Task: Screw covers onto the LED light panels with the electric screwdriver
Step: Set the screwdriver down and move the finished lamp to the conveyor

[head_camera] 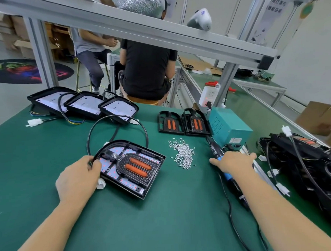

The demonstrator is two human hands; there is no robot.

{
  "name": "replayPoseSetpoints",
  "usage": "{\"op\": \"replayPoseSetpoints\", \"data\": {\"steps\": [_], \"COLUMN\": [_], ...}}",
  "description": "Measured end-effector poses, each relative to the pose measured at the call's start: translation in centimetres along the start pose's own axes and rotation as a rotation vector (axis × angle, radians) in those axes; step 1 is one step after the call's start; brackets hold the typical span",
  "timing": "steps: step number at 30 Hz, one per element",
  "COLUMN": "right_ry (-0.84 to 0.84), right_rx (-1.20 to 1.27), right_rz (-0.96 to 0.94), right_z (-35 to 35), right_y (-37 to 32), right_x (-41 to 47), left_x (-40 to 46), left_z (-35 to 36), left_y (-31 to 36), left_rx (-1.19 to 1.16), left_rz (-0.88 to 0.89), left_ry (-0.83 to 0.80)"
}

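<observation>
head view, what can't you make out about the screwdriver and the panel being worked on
- Electric screwdriver: the right hand covers its middle, so the grip is unclear; the bit is too small to see.
- Panel: left hand hides its left edge.
- Screws: too small to count.
</observation>
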State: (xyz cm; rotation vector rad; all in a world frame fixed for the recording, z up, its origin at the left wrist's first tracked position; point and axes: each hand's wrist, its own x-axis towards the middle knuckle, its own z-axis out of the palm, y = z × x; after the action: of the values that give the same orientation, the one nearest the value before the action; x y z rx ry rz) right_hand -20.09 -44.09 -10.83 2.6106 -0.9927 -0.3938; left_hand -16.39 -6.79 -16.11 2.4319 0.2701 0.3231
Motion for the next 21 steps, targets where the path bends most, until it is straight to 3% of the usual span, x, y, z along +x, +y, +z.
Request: {"op": "replayPoseSetpoints", "data": {"steps": [2,5,8,9,11,14,18,21], "right_ry": [-0.029,0.159,0.364,0.304,0.023,-0.249,-0.361,-0.341], "right_rx": [0.062,0.067,0.3,0.456,0.731,0.897,1.08,1.151], "right_rz": [-0.001,-0.009,-0.278,-0.407,-0.588,-0.732,-0.723,-0.705], "right_z": [-0.4,-1.7,-3.3,-3.7,-4.4,-4.3,-3.8,-3.3], "right_y": [-0.1,-1.7,-4.8,-6.0,-8.7,-12.0,-13.7,-13.8], "right_x": [0.0,-1.1,-3.1,-3.9,-5.7,-7.8,-7.8,-8.0], "left_x": [0.0,0.0,0.3,0.7,1.8,3.8,5.9,6.6], "left_z": [0.0,0.2,0.2,0.2,0.3,0.3,0.6,0.9], "left_y": [0.1,0.1,0.1,0.0,0.0,0.5,1.2,1.4], "left_rx": [0.006,-0.013,-0.157,-0.174,-0.094,0.014,0.072,-0.063], "left_rz": [-0.003,-0.023,-0.046,-0.051,-0.1,-0.18,-0.202,-0.212], "left_ry": [0.001,0.008,0.017,0.032,0.042,-0.029,-0.122,-0.151]}}
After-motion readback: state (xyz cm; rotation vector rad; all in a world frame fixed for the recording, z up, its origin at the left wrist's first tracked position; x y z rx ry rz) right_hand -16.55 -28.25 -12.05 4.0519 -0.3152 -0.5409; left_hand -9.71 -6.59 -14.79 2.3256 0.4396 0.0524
